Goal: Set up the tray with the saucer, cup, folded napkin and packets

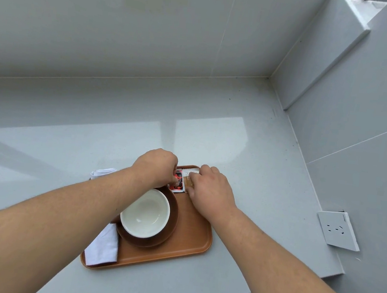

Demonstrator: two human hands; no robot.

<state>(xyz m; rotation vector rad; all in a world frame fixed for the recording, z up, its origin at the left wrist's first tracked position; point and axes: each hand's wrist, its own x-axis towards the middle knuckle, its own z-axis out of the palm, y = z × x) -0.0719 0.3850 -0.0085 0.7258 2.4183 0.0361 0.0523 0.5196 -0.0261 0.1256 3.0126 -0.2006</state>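
Observation:
An orange-brown tray [183, 246] lies on the grey counter. On it a dark brown saucer [171, 225] carries a white cup [145, 213]. A folded white napkin [103, 247] rests on the tray's near left corner. At the tray's far end lie a red and black packet [178, 181] and a tan packet [188, 181]. My left hand [155, 167] pinches the red and black packet. My right hand [210, 191] has its fingers on the tan packet.
A second white napkin [102, 172] sits on the counter just left of the tray. Grey walls close the counter at the back and right. A wall socket [337, 230] is at the right. The counter's front edge runs close below the tray.

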